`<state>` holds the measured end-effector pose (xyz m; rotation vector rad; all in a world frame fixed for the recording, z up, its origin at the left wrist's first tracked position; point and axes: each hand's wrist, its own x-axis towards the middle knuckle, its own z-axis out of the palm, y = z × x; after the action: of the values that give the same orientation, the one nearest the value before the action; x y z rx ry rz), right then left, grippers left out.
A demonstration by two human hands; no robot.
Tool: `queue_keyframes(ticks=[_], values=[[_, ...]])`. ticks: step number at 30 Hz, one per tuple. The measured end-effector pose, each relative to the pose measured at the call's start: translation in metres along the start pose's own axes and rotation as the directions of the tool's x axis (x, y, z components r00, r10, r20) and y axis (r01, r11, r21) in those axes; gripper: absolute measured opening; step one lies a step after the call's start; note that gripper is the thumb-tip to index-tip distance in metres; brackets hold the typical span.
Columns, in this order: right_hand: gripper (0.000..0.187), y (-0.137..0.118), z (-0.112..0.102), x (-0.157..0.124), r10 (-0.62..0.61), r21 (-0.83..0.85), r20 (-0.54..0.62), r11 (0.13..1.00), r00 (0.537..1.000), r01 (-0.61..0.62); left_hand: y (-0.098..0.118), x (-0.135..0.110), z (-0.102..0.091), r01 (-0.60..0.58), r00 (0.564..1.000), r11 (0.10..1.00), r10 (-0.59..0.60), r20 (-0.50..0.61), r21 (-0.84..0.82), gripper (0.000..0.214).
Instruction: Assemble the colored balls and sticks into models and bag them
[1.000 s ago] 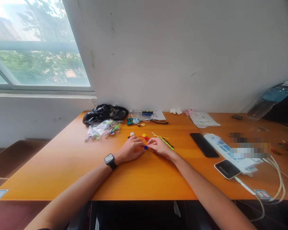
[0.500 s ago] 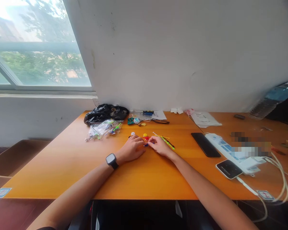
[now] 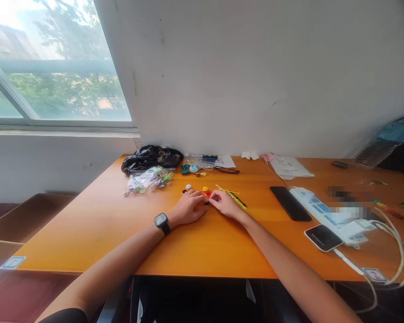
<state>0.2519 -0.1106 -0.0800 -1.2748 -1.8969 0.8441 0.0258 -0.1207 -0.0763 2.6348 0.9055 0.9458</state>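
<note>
Left hand (image 3: 188,207) and right hand (image 3: 226,204) down on the bench (image 3: 97,224), fingertips of both pinched on the small blue piece (image 3: 207,202) between them. Red piece (image 3: 207,193) just behind it. Green stick (image 3: 237,200) touching my right hand. Clear parts bag (image 3: 148,178) further back left.

I have small parts (image 3: 206,193) lying mid-worktop (image 3: 205,242) before me. Bags (image 3: 148,177) sit behind them, leftward. A phone (image 3: 290,203) lies to their right.
</note>
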Motion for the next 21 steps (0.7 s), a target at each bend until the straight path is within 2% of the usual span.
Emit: queue_keyframes(ticks=[4, 8, 12, 17, 21], values=[[0.027, -0.003, -0.006, -0.001, -0.017, -0.004, -0.018, 1.0, 1.0, 0.017, 0.003, -0.001, -0.001, -0.022, 1.0, 1.0, 0.023, 0.005, -0.017, 0.019], [0.038, -0.004, -0.013, 0.0, -0.077, -0.084, 0.03, 0.993, 0.997, 0.08, 0.002, -0.001, -0.003, -0.023, 0.999, 0.998, 0.024, 0.025, -0.055, 0.021], [0.043, -0.002, -0.014, 0.003, -0.085, -0.123, 0.039, 0.988, 0.996, 0.09, 0.0, -0.001, -0.003, -0.012, 0.999, 0.998, 0.014, 0.04, -0.068, 0.022], [0.047, 0.001, -0.016, 0.004, -0.017, -0.079, -0.042, 0.997, 0.999, 0.013, -0.004, -0.002, -0.007, 0.01, 1.0, 0.997, -0.007, 0.029, -0.078, 0.034], [0.047, -0.002, -0.019, 0.001, 0.028, -0.116, -0.144, 0.992, 0.989, -0.044, -0.007, -0.002, -0.014, 0.073, 0.997, 0.994, -0.072, 0.013, -0.081, 0.046]])
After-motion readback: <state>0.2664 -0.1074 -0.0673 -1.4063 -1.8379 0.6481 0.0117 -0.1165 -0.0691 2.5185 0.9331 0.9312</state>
